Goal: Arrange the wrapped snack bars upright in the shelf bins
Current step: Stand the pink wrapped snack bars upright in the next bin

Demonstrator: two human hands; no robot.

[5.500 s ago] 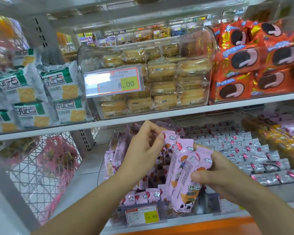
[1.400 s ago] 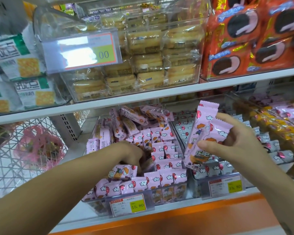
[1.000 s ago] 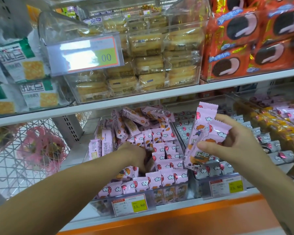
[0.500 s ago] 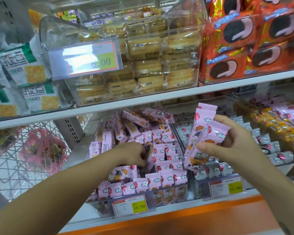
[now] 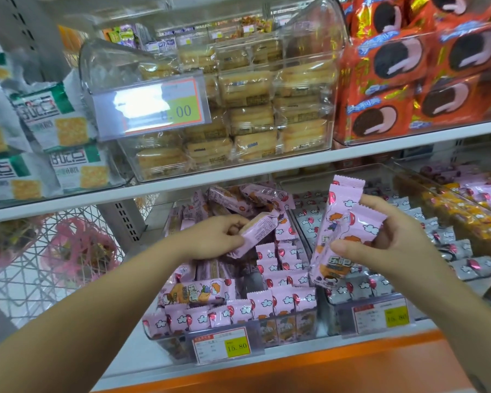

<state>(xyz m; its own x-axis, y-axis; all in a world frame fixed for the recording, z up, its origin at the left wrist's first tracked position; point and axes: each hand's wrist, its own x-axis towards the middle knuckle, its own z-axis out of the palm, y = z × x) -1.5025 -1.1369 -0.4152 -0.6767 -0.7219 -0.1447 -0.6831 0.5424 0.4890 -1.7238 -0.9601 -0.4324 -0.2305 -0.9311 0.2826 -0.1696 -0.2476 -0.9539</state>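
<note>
Starting at the far left, green-and-white cracker packs (image 5: 54,117) are stacked on the upper shelf, and below them a white wire basket (image 5: 34,279) holds a pink bag (image 5: 77,251). Next along the upper shelf stands a clear tub of yellow cakes (image 5: 253,109) with a glare-washed price card (image 5: 150,107) on its front.

On the lower shelf, the left hand (image 5: 210,236) reaches over the clear bin (image 5: 165,336) of pink snack bars. Its grip is closed round one end of a single pink bar (image 5: 257,231), thumb and fingers curled on it, and the bar lies tilted above the middle of the bin. Beneath it, upright bars (image 5: 278,302) stand in tidy rows on the bin's right side and along its front. A flat bar (image 5: 199,290) lies across the left side, and a loose heap (image 5: 238,197) sits at the back. A yellow 15.80 label (image 5: 224,346) is fixed to the bin's front.

Further right, the right hand (image 5: 386,245) pinches what looks like two pink bars (image 5: 338,231) together, thumb across their fronts. They are held nearly upright, above the wall between the pink bin and the neighbouring bin of grey-wrapped bars (image 5: 437,236).

Orange sandwich-cookie packs (image 5: 408,80) fill the upper shelf on the right, with yellow-wrapped snacks (image 5: 465,217) below them at the far edge.
</note>
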